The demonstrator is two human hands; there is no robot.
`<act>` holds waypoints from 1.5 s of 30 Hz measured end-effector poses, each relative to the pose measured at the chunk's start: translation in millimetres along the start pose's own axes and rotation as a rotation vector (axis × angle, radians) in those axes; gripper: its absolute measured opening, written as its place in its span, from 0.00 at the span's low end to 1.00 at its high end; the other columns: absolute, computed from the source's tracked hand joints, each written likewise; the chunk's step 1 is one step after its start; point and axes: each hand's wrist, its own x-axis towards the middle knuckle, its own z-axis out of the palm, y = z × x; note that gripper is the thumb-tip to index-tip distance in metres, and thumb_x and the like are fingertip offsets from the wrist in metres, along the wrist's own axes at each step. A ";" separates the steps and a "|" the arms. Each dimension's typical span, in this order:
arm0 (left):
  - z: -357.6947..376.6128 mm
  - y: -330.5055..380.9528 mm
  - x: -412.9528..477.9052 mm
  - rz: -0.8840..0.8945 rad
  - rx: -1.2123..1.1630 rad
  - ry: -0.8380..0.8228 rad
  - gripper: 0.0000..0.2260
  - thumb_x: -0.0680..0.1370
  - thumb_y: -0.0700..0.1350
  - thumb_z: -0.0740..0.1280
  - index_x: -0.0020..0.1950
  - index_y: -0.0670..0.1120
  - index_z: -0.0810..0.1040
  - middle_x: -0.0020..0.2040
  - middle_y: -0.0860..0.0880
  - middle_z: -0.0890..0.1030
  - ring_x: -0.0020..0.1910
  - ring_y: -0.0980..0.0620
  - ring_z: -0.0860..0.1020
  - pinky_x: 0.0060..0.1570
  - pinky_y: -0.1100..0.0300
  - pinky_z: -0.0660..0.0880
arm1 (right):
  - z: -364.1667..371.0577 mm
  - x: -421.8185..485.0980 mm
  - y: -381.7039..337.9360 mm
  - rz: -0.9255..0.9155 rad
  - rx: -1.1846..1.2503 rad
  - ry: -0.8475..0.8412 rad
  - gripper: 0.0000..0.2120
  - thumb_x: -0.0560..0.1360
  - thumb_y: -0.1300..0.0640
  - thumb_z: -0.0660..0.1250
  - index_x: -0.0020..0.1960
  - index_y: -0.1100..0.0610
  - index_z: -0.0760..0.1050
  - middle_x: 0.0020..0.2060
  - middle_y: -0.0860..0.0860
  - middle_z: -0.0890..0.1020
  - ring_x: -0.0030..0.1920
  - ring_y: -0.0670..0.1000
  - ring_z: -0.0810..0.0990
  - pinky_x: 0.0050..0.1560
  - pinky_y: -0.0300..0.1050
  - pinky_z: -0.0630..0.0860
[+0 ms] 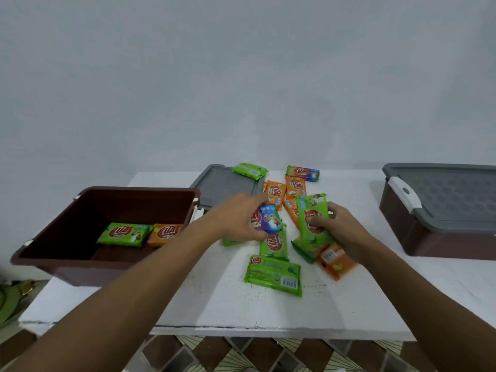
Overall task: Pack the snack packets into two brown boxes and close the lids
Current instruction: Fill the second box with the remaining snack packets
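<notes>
An open brown box [61, 232] stands at the table's left, holding a green packet [124, 234] and an orange packet [166, 233]. A pile of green and orange snack packets [273, 275] lies at the table's middle. My left hand [239, 217] is closed on a purple packet [267, 219] above the pile. A green packet [313, 218] stands upright in the grip of my right hand [341, 229]. A second brown box [440, 234] sits at the right with its grey lid [451, 194] on.
A loose grey lid [222, 183] lies flat behind the open box, a green packet [249, 171] resting on its far corner. The white table [214, 304] ends at a near edge above a patterned tile floor. A plain wall stands behind.
</notes>
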 end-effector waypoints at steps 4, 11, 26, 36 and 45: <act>-39.7 -23.0 -22.1 -0.002 0.082 0.044 0.29 0.67 0.55 0.75 0.64 0.52 0.69 0.52 0.53 0.77 0.46 0.53 0.75 0.43 0.58 0.73 | 35.1 -9.1 -39.4 -0.074 0.107 -0.125 0.25 0.72 0.69 0.71 0.62 0.49 0.70 0.47 0.62 0.85 0.46 0.64 0.85 0.47 0.63 0.81; -87.8 -116.2 -80.1 -0.070 0.039 0.031 0.27 0.65 0.58 0.77 0.58 0.54 0.70 0.48 0.55 0.78 0.44 0.56 0.76 0.43 0.59 0.74 | 127.9 -16.4 -102.0 -0.277 -0.101 -0.135 0.15 0.71 0.65 0.74 0.47 0.53 0.70 0.44 0.61 0.80 0.42 0.62 0.84 0.44 0.63 0.80; -43.7 -273.8 -139.5 -0.036 0.074 -0.542 0.13 0.77 0.48 0.70 0.61 0.51 0.77 0.51 0.52 0.79 0.47 0.53 0.77 0.47 0.59 0.74 | 322.5 -11.0 -107.5 -0.418 -1.559 -0.580 0.05 0.73 0.52 0.68 0.46 0.47 0.71 0.44 0.48 0.75 0.45 0.54 0.75 0.39 0.47 0.69; -37.5 -283.8 -136.2 0.089 0.103 -0.530 0.10 0.76 0.49 0.71 0.56 0.52 0.83 0.49 0.55 0.80 0.51 0.56 0.74 0.53 0.54 0.75 | 326.7 -3.7 -77.4 -0.478 -1.860 -0.587 0.12 0.77 0.46 0.65 0.59 0.44 0.78 0.50 0.48 0.81 0.51 0.51 0.77 0.59 0.53 0.67; -40.9 -279.9 -134.8 0.096 0.199 -0.580 0.11 0.78 0.51 0.67 0.60 0.52 0.81 0.56 0.50 0.79 0.57 0.51 0.70 0.49 0.57 0.72 | 325.7 -1.7 -79.1 -0.443 -1.855 -0.612 0.10 0.79 0.50 0.64 0.58 0.49 0.77 0.52 0.51 0.80 0.51 0.53 0.77 0.59 0.52 0.64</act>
